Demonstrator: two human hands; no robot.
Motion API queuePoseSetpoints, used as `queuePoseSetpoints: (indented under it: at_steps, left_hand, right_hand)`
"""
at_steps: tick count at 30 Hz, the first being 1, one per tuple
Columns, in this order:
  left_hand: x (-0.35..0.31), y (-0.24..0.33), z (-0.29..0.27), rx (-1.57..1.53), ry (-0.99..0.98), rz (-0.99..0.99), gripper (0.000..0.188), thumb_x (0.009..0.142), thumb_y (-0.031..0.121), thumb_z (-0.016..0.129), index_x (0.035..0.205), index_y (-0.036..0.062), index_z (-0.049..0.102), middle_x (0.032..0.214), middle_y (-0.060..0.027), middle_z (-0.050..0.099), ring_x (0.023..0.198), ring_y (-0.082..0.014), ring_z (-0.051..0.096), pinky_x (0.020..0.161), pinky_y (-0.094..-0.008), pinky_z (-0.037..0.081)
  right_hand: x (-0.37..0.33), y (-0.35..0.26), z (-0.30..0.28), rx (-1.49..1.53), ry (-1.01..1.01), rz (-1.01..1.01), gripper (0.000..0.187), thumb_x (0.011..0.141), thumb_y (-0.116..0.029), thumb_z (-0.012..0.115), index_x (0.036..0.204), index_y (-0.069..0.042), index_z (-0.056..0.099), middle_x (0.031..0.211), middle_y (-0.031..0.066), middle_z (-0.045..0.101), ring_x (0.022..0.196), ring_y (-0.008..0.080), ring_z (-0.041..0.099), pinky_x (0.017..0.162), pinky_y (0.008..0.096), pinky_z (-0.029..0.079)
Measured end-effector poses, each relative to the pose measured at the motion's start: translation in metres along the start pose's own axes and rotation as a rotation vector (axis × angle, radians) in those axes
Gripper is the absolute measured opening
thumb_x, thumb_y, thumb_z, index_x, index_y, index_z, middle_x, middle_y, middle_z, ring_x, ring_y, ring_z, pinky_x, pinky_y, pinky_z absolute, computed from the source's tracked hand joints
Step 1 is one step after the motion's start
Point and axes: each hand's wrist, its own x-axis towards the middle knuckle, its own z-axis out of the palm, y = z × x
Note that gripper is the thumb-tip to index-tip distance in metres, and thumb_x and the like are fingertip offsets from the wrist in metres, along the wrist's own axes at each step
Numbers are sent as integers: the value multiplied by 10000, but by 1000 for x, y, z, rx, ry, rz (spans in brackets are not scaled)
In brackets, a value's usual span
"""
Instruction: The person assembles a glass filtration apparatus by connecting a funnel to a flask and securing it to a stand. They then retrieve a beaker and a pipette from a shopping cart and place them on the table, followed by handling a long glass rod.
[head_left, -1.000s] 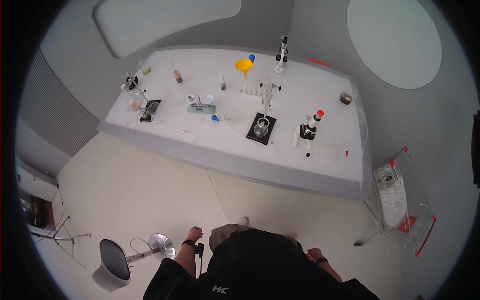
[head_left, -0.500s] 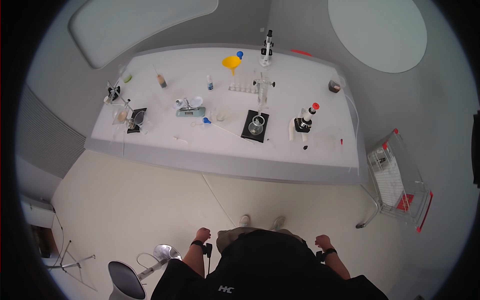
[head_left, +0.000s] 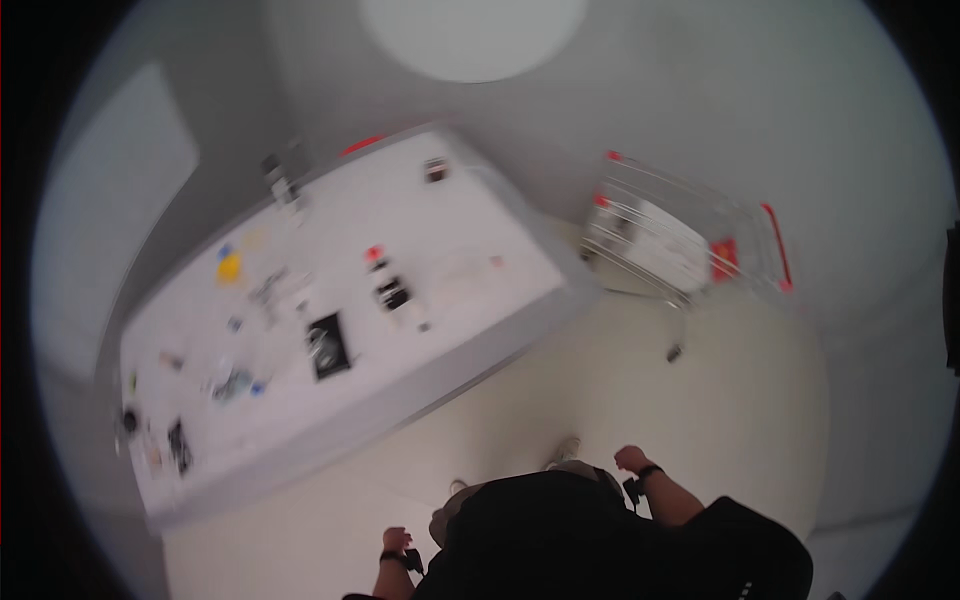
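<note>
My left hand [head_left: 397, 540] hangs low beside my body, its fingers loosely curled with nothing seen in them. On the other side my right hand [head_left: 630, 459] is held out above the floor, also curled and holding nothing that shows. Both wrists wear black bands. Neither hand touches anything; the white table [head_left: 470, 290] lies beyond them. Blurred by motion, a white and black microscope [head_left: 392, 292] with a red top stands near the table's right part. Left of it, glassware rests on a stand with a black base [head_left: 328, 347].
A wire shopping cart [head_left: 660, 240] with red trim stands right of the table. Farther back on the table are a second microscope [head_left: 281, 186], a yellow funnel [head_left: 229, 268] and a dark small jar [head_left: 435, 170]. A balance [head_left: 232, 385] sits at the left.
My view has swung to the right, so the table now sits tilted at the left and the cart nearer the middle. Both hands remain low and empty.
</note>
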Motion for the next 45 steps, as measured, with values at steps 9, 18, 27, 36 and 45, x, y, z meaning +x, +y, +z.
queuePoseSetpoints:
  at_steps: [9, 18, 27, 36, 45]
  left_hand:
    - [43, 195, 211, 294, -453, -28, 206, 923, 111, 430, 754, 57, 536, 672, -134, 610, 551, -213, 614, 433, -318, 444]
    - [7, 384, 461, 803, -215, 457, 272, 876, 218, 534, 922, -22, 654, 792, -120, 683, 692, -205, 668, 625, -332, 544]
    - [28, 590, 712, 762, -306, 869, 217, 908, 174, 562, 1025, 6, 633, 816, -88, 664, 739, -171, 633, 698, -311, 520]
    - [55, 802, 970, 820, -44, 1535, 131, 851, 83, 594, 972, 55, 634, 920, -126, 635, 889, -308, 601, 799, -401, 479]
    - [87, 892, 1065, 1280, -101, 1405, 95, 822, 149, 642, 885, 79, 629, 799, -73, 620, 816, -294, 604, 740, -431, 472]
  right_hand:
    - [-92, 182, 136, 790, 14, 491, 139, 811, -166, 580, 721, -93, 656, 725, 76, 664, 688, 218, 670, 565, 378, 522]
    - [-193, 242, 139, 1910, 68, 1257, 176, 886, -123, 478, 727, -69, 531, 659, 96, 572, 536, 194, 553, 432, 347, 391]
    - [-136, 249, 180, 1993, -68, 958, 132, 906, -143, 507, 864, -43, 582, 746, 100, 628, 640, 212, 633, 529, 342, 490]
    - [-53, 410, 42, 2084, 7, 1454, 158, 905, -200, 549, 879, -64, 627, 694, 58, 613, 550, 189, 582, 476, 341, 448]
    - [76, 682, -353, 1975, 206, 633, 250, 911, -270, 577, 949, -34, 650, 845, 52, 674, 801, 144, 632, 719, 270, 487]
